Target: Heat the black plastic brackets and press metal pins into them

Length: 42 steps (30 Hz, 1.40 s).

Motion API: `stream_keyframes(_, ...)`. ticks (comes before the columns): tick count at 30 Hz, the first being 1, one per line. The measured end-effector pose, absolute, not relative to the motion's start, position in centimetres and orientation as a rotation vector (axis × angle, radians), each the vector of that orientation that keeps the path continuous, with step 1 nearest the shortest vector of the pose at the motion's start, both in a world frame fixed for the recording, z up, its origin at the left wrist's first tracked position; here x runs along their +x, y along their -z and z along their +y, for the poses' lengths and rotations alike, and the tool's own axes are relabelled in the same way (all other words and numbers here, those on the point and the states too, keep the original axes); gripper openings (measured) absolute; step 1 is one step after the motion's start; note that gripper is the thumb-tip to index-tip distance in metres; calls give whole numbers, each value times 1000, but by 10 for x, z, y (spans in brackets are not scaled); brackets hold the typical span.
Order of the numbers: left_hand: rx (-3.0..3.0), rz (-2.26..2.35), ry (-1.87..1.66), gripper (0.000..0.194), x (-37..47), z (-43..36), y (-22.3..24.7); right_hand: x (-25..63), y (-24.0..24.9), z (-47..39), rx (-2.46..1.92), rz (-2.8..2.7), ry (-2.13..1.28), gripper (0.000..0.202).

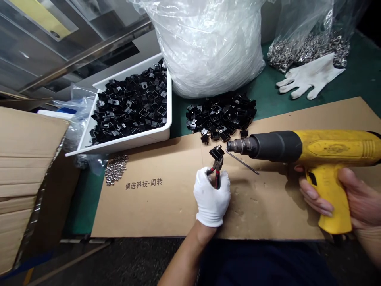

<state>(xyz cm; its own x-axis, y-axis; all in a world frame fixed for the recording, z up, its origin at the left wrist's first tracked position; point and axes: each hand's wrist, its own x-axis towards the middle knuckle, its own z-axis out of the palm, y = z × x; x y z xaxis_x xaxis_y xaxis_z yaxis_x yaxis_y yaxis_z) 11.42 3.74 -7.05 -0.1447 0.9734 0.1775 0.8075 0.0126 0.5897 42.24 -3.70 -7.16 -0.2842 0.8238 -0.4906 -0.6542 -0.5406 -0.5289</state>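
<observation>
My left hand [212, 198], in a white glove, is closed round red-and-black handled pliers [218, 171]. The pliers' jaws grip a small black plastic part [216, 152] with a brass-coloured piece on its top. My bare right hand [320, 194] is wrapped round the handle of a yellow heat gun [333, 147]. Its metal nozzle points left, a short gap away from the black part. A thin bent hex key [244, 162] lies on the cardboard under the nozzle. Just beyond is a heap of similar black parts [223, 115].
A white bin [137, 142] full of black parts stands at the back left. Small metal pieces [116, 169] lie on the cardboard sheet [166, 206]. Behind are a large plastic bag [211, 47], a bag of metal fittings [306, 49] and a white glove [311, 77]. A carton [29, 159] is at left.
</observation>
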Motion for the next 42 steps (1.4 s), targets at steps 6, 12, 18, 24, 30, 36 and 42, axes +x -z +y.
stream_keyframes(6,1886,2037,-875,30,114,37,73,420,68,-37,-921,-245,-1950,54)
stream_keyframes(12,1907,2034,-869,31,114,36,74,420,68,-37,-905,-233,-1957,56)
stream_keyframes(18,1902,2026,-871,30,114,37,73,421,68,-37,-906,-247,-1954,55)
stream_keyframes(24,1868,2029,-850,31,114,36,74,423,70,-38,-906,-250,-1976,57)
stream_keyframes(30,1888,2031,-863,30,113,36,75,421,68,-36,-936,-268,-1966,56)
stream_keyframes(36,1880,2030,-860,29,113,35,76,421,68,-37,-917,-265,-1975,57)
stream_keyframes(42,1872,2056,-864,30,112,37,75,423,70,-37,-930,-263,-1974,57)
